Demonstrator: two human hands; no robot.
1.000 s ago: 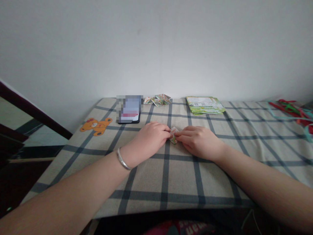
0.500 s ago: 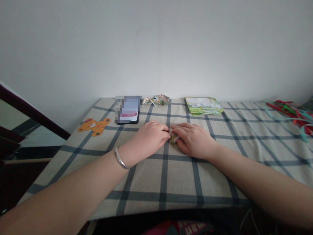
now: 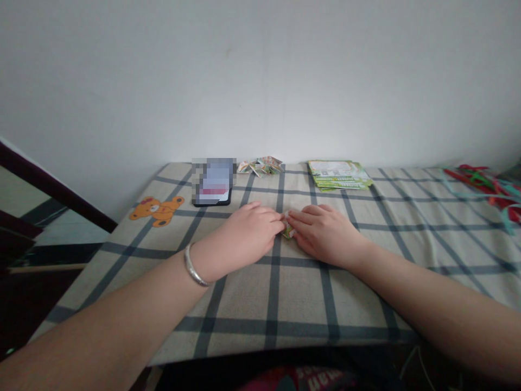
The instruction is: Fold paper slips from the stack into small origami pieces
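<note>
"Paper piece [image 3: 288, 233], centre of the figure: where does it lie relative to the hands?"

"Directly between them, at the fingertips, low over the checked tablecloth [image 3: 232, 309]. Its left edge meets the left hand [image 3: 250, 233]; its right part runs under the fingers of the right hand [image 3: 325, 233]. Only a small patch shows, green and whitish with print, so its full outline cannot be read."

"And the state of each hand?"

"The left hand is palm down, its fingers bent and drawn together, fingertips and thumb gripping the paper's near-left margin. The right hand is likewise palm down, with fingers laid over the paper and thumb on the near side, holding it; the exact contact beneath the fingers is hidden. A silver bangle [image 3: 192, 267] encircles the left wrist."

"Which objects surround them?"

"Beyond the hands, close to the wall [image 3: 260, 81], lie a partly pixelated phone [image 3: 215, 184], a cluster of folded printed pieces [image 3: 261, 166] just to its right, and, farther right, a stack of green-and-white sheets [image 3: 338, 175]. An orange bear figure [image 3: 158, 210] lies left of the phone. Red, green and pale-blue ribbons [image 3: 484, 187] lie at the far right, well apart from both hands."
</note>
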